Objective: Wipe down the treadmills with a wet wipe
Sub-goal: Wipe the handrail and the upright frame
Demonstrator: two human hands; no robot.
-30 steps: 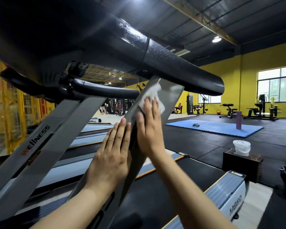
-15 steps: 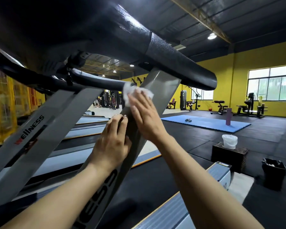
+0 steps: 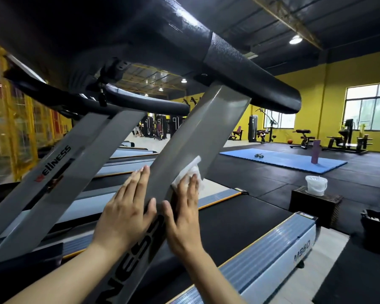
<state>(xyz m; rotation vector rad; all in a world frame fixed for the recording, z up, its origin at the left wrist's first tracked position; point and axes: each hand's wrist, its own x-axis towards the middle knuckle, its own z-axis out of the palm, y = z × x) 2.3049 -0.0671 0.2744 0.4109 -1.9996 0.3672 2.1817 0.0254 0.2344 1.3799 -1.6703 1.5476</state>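
Gym floor all around, black rubber matting and yellow walls, but the action is right up close. Nearest the camera, the left hand point(image 3: 127, 212) lies flat against the left edge of the grey treadmill post point(image 3: 198, 139), fingers straight and together, thumb hooked round the front face, holding nothing (looks like it's just bracing). Right beside it, thumbs nearly touching, the right hand point(image 3: 183, 218) presses the wet wipe point(image 3: 190, 172) onto the right side of that same post with straight fingers; the wipe sits bunched under and just past the fingertips, so it's pressed flat rather than pinched.

What matters for the next stroke: the post slants, running from lower left by the wrists up to the right where it meets the black handrail point(image 3: 250, 77). The wipe is on the upper-right end of the right hand, so my guess is any stroke has to follow that slant, up toward the rail or down toward the big lettering. The right hand is the one doing the work; the left only steadies.

Further out, a second post point(image 3: 59, 170) of the same kind stands to the left, and the black belt point(image 3: 239, 218) runs below. Beyond that, a white bucket point(image 3: 316, 184) sits on a dark box point(image 3: 316, 207), with a bin point(image 3: 377, 229) near it and a blue mat point(image 3: 290, 160) well back.
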